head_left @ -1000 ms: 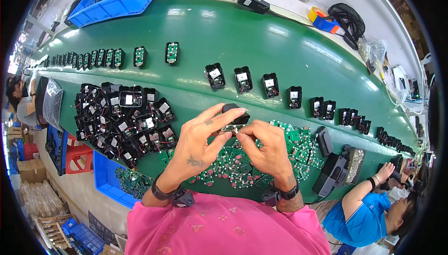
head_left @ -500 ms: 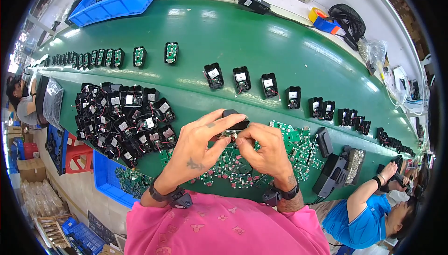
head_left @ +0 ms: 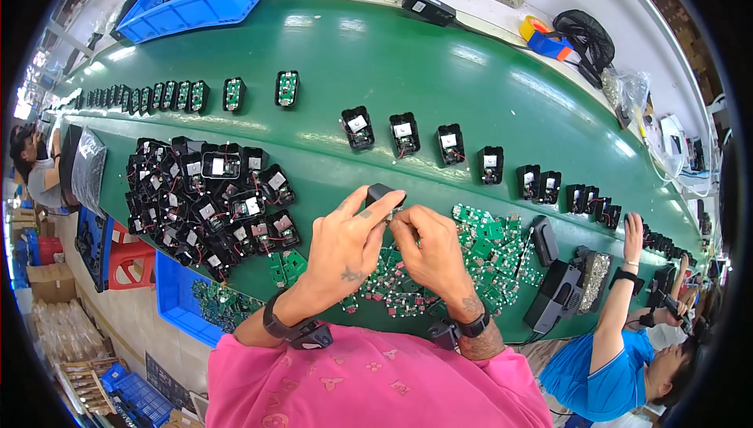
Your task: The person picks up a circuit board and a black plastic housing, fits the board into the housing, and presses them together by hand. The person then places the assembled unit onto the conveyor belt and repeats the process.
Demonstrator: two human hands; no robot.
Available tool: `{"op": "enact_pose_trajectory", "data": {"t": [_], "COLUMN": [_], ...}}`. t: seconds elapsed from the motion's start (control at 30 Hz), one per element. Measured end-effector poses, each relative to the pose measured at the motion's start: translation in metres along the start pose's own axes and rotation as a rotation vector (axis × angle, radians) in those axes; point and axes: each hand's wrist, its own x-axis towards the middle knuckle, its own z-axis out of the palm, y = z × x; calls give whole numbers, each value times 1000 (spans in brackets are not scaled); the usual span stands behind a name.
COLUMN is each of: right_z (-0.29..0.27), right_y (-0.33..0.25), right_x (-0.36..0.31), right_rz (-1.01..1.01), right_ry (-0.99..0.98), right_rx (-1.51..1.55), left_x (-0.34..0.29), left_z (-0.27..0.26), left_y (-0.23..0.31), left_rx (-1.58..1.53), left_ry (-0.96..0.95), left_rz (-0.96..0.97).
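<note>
My left hand is closed around a black plastic housing, held above the near side of the green bench. Its open side faces my right hand, and my fingers mostly hide what is inside. My right hand pinches at the housing's edge; what sits between those fingertips is too covered to make out. Below both hands lies a spread of small green circuit boards. To the left is a heap of black housings with white-topped parts and red wires.
Farther out on the green bench runs a row of black housings; some at left hold green boards. Blue bins stand far left and lower left. At right are a dark grey device and a co-worker in blue, arm reaching to the row.
My hands have turned and drawn closer together around the housing, which now sits a little farther left. The co-worker's arm has stretched out to the row of housings at right.
</note>
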Motion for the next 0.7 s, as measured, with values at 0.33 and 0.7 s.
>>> {"op": "enact_pose_trajectory", "data": {"t": [0.33, 0.7], "right_z": [-3, -3], "right_y": [13, 10], "right_x": [-1, -9], "right_rz": [342, 264], "right_ry": [108, 184], "right_rx": [203, 685], "left_x": [9, 12], "left_z": [16, 20], "left_y": [-20, -15], "left_rx": [-710, -550], "left_ry": [-49, -2], "left_rz": [-155, -140]}}
